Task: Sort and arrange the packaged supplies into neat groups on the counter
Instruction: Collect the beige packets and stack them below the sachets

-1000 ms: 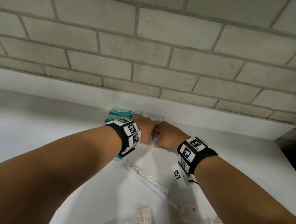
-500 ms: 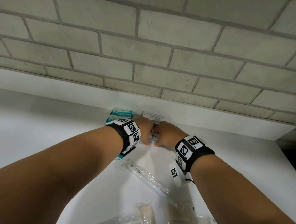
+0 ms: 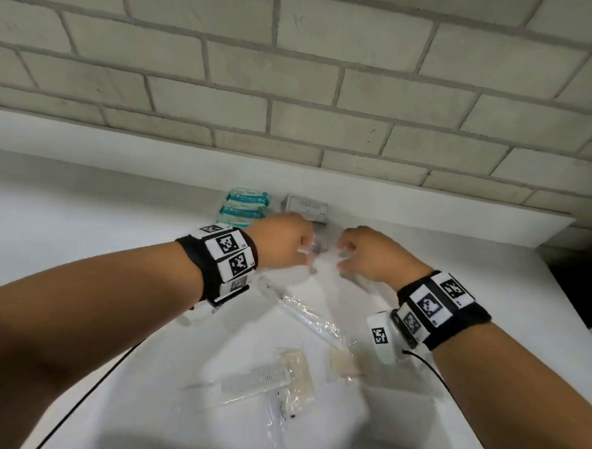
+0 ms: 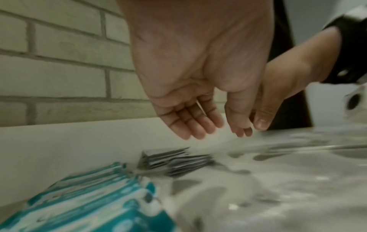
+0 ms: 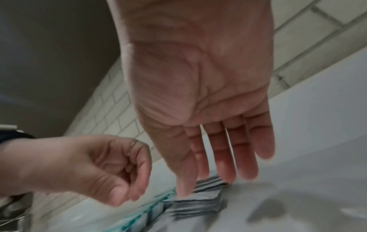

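Two short stacks of grey sachets point(image 3: 319, 248) point(image 4: 174, 161) point(image 5: 200, 204) lie on the white counter point(image 3: 81, 233) near the back ledge. More of these grey sachets point(image 3: 307, 206) lean against the ledge behind. Beside them on the left sit teal-and-white packs point(image 3: 247, 204) point(image 4: 89, 200). My left hand point(image 3: 305, 249) point(image 4: 214, 130) hovers just left of the sachets, fingers loosely curled and holding nothing. My right hand point(image 3: 344, 254) point(image 5: 218, 177) hovers just right of them, fingers straight and empty.
Nearer me lie clear-wrapped items: a long thin pack point(image 3: 310, 314), a white comb point(image 3: 262, 380), two beige packs point(image 3: 297, 365) point(image 3: 342, 364) and a flat clear pack point(image 3: 399, 391). A brick wall point(image 3: 293, 114) backs the ledge. The counter ends at the right point(image 3: 564, 307).
My hands were pressed together over the grey sachets. They have drawn apart and lifted off, and the sachets now lie free between them.
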Demonstrator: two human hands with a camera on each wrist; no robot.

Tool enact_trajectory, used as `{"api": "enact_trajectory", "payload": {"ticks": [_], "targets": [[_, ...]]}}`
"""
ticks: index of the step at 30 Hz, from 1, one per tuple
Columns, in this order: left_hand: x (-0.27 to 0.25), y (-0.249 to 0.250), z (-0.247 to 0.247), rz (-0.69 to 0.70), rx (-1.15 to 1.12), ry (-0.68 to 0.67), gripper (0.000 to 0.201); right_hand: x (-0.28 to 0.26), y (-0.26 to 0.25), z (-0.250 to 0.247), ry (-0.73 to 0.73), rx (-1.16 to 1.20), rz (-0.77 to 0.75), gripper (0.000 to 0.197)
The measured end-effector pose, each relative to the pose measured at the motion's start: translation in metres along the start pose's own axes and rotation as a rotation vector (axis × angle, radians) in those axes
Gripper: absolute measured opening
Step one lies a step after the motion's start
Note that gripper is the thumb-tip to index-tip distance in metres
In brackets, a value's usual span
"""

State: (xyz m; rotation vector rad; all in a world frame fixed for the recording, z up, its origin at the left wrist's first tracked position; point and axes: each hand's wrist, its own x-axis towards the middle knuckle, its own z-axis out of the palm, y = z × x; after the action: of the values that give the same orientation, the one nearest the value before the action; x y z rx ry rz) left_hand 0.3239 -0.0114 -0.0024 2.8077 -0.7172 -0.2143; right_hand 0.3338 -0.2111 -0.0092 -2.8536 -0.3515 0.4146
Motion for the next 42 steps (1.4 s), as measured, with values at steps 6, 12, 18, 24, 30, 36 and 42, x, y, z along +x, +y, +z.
{"api": "enact_trajectory", "payload": {"ticks": [6,12,18,24,30,36,42], "targets": [[-0.082,0.058,0.031,0.183,0.051,-0.296,0.028,-0.092,0.007,0.027,-0.329,-0.176,0.009,0.032],[-0.113,0.072,0.052,0.119,0.139,-0.38,0.06,-0.129,0.004,0.065,-0.163,-0.174,0.012,0.076],[-0.119,0.077,0.049,0.131,0.344,-0.447,0.073,-0.136,-0.027,0.073,-0.153,-0.242,0.083,0.064],[-0.127,0.076,0.044,0.1,0.306,-0.327,0.04,-0.162,-0.028,0.053,0.094,0.019,0.103,0.033],[-0.13,0.077,0.049,0.08,0.031,-0.118,0.022,-0.245,-0.03,0.016,0.072,0.375,0.092,0.032],[-0.122,0.099,0.061,0.057,-0.202,-0.082,0.035,-0.305,-0.057,0.079,-0.497,-0.182,-0.06,0.056],[-0.12,0.13,0.077,0.046,-0.467,-0.127,0.031,-0.315,-0.046,0.108,-0.291,-0.364,-0.085,0.06]]}}
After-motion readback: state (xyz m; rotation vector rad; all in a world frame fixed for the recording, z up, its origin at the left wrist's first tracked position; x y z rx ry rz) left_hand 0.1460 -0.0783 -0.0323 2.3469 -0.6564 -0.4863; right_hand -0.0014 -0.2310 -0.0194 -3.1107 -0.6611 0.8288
